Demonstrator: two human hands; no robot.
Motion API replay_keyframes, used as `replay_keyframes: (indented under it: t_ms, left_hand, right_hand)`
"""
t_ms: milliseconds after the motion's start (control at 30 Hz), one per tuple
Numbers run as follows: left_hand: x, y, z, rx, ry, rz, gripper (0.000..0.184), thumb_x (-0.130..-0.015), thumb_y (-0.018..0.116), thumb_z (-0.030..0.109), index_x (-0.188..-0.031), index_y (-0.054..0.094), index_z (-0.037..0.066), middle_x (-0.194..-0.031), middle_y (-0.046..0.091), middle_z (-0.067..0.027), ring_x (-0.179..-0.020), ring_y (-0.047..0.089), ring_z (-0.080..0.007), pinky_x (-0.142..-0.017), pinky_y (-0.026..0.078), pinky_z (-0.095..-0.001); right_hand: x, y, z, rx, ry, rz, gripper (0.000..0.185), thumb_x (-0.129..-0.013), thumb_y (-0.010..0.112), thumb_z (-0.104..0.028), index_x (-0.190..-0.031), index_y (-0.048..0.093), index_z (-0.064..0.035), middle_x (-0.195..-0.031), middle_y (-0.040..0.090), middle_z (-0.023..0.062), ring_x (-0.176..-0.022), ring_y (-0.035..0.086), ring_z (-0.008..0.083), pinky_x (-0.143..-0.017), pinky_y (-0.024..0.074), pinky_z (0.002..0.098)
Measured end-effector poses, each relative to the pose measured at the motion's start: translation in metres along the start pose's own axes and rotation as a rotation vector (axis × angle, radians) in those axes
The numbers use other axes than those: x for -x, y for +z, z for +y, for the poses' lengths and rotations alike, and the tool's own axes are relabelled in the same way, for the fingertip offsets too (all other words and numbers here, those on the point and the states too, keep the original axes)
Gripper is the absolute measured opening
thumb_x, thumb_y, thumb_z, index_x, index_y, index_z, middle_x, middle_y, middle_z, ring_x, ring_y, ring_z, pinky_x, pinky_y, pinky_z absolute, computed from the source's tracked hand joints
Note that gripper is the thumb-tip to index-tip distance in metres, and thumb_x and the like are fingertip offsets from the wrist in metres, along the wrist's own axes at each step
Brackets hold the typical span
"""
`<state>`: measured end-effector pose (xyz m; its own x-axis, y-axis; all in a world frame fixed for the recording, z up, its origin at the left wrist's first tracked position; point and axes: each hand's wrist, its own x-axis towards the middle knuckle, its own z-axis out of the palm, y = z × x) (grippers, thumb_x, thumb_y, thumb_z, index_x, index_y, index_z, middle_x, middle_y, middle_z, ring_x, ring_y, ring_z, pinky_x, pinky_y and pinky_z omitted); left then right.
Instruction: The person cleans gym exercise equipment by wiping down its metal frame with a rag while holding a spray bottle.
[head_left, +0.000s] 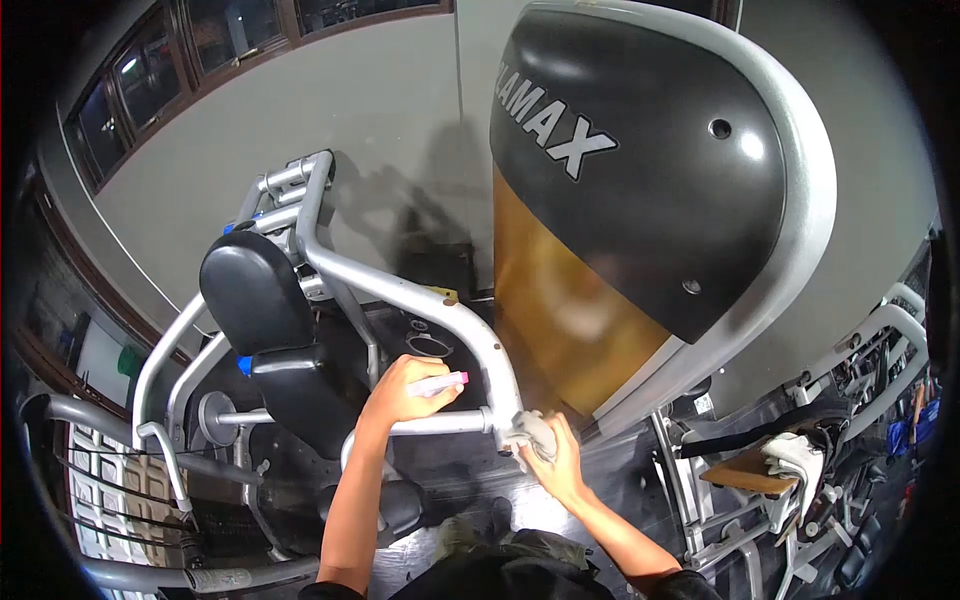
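Observation:
My left hand is closed around a small pale bottle with a pink tip that points right. It is held above the lower silver tube of a gym machine. My right hand is closed on a crumpled grey cloth. The cloth touches the end of the machine's silver frame, where the curved tube meets the lower one. Left of my hands stands the machine's black padded seat. Part of the cloth is hidden by my fingers.
A tall machine housing with a black and amber panel rises ahead on the right. More silver frames and a white towel on a pad stand at the lower right. A curved metal rail runs along the lower left.

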<state>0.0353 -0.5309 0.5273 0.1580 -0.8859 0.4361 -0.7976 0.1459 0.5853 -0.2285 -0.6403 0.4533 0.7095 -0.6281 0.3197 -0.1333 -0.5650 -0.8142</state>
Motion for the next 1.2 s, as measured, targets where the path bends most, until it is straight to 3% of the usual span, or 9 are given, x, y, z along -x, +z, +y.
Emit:
replay_keyframes:
  t_ms: [33, 333, 433, 600, 800, 967, 1067, 1133, 1200]
  left_hand:
    - [0.000, -0.001, 0.003, 0.011, -0.003, -0.011, 0.022, -0.080, 0.075, 0.016, -0.067, 0.061, 0.003, -0.061, 0.056, -0.0110, -0.056, 0.056, -0.0309, -0.053, 0.045, -0.0412]
    - [0.003, -0.004, -0.004, 0.059, 0.026, -0.038, 0.016, -0.080, 0.075, 0.014, -0.072, 0.066, 0.003, -0.063, 0.058, -0.0105, -0.058, 0.058, -0.0286, -0.055, 0.046, -0.0377]
    - [0.004, -0.007, -0.002, 0.092, 0.041, -0.034, 0.017, -0.080, 0.075, 0.014, -0.072, 0.065, 0.004, -0.064, 0.058, -0.0106, -0.058, 0.058, -0.0286, -0.055, 0.047, -0.0378]
    - [0.002, -0.004, -0.006, 0.088, 0.064, -0.065, 0.018, -0.081, 0.075, 0.016, -0.072, 0.065, 0.004, -0.064, 0.059, -0.0108, -0.059, 0.059, -0.0294, -0.055, 0.047, -0.0389]
    - [0.003, -0.005, -0.009, 0.080, 0.139, -0.082, 0.012, -0.081, 0.074, 0.012, -0.078, 0.069, 0.002, -0.066, 0.060, -0.0106, -0.060, 0.059, -0.0284, -0.057, 0.048, -0.0371]
    - [0.002, -0.004, -0.010, 0.120, 0.135, -0.097, 0.011, -0.080, 0.074, 0.011, -0.079, 0.069, 0.001, -0.067, 0.061, -0.0117, -0.061, 0.061, -0.0286, -0.058, 0.048, -0.0372]
    - [0.002, -0.005, -0.004, 0.150, 0.074, -0.124, 0.011, -0.081, 0.074, 0.010, -0.079, 0.069, 0.000, -0.069, 0.063, -0.0121, -0.063, 0.063, -0.0281, -0.059, 0.049, -0.0360]
    - [0.001, -0.007, -0.004, 0.112, 0.065, -0.155, 0.011, -0.081, 0.074, 0.010, -0.079, 0.069, 0.000, -0.070, 0.065, -0.0118, -0.065, 0.065, -0.0273, -0.061, 0.050, -0.0347]
    - [0.001, -0.005, -0.006, 0.205, 0.029, -0.141, 0.009, -0.081, 0.073, 0.009, -0.081, 0.070, 0.000, -0.071, 0.066, -0.0119, -0.065, 0.065, -0.0263, -0.062, 0.050, -0.0342]
  right_hand:
    - [-0.011, -0.001, -0.003, 0.015, -0.081, 0.013, 0.036, -0.082, 0.074, -0.019, -0.113, 0.060, -0.0040, -0.098, 0.058, 0.0153, -0.092, 0.064, 0.0352, -0.081, 0.0526, 0.0404]
    - [-0.052, -0.006, -0.056, 0.461, -0.101, -0.072, 0.044, -0.077, 0.079, -0.025, -0.117, 0.062, -0.0168, -0.109, 0.054, 0.0102, -0.100, 0.062, 0.0324, -0.079, 0.0561, 0.0457]
    - [-0.030, -0.025, -0.064, 0.444, -0.245, -0.275, 0.047, -0.070, 0.082, -0.023, -0.113, 0.063, -0.0250, -0.103, 0.051, 0.0090, -0.097, 0.062, 0.0309, -0.073, 0.0577, 0.0454]
    - [-0.016, -0.028, -0.063, 0.561, -0.250, -0.290, 0.044, -0.071, 0.081, -0.024, -0.112, 0.064, -0.0227, -0.105, 0.053, 0.0077, -0.095, 0.064, 0.0305, -0.070, 0.0577, 0.0435]
    - [-0.013, 0.025, -0.057, 0.290, 0.151, 0.316, 0.043, -0.075, 0.079, -0.019, -0.113, 0.063, -0.0080, -0.108, 0.058, 0.0124, -0.092, 0.065, 0.0343, -0.079, 0.0545, 0.0417]
    - [0.038, 0.079, -0.017, 0.078, 0.017, 0.600, 0.049, -0.076, 0.075, -0.003, -0.119, 0.054, -0.0099, -0.121, 0.048, 0.0220, -0.119, 0.049, 0.0413, -0.096, 0.0449, 0.0513]
    - [0.045, 0.114, -0.006, 0.168, -0.147, 0.763, 0.053, -0.073, 0.071, 0.002, -0.120, 0.052, -0.0126, -0.119, 0.047, 0.0223, -0.121, 0.046, 0.0389, -0.097, 0.0424, 0.0521]
    - [0.044, 0.128, 0.019, 0.258, -0.231, 0.747, 0.047, -0.078, 0.070, -0.004, -0.120, 0.050, -0.0113, -0.121, 0.045, 0.0215, -0.123, 0.043, 0.0365, -0.100, 0.0395, 0.0513]
    - [0.033, 0.132, 0.024, -0.209, -0.273, 0.882, 0.042, -0.088, 0.069, -0.021, -0.123, 0.050, -0.0080, -0.121, 0.048, 0.0173, -0.124, 0.042, 0.0346, -0.102, 0.0384, 0.0488]
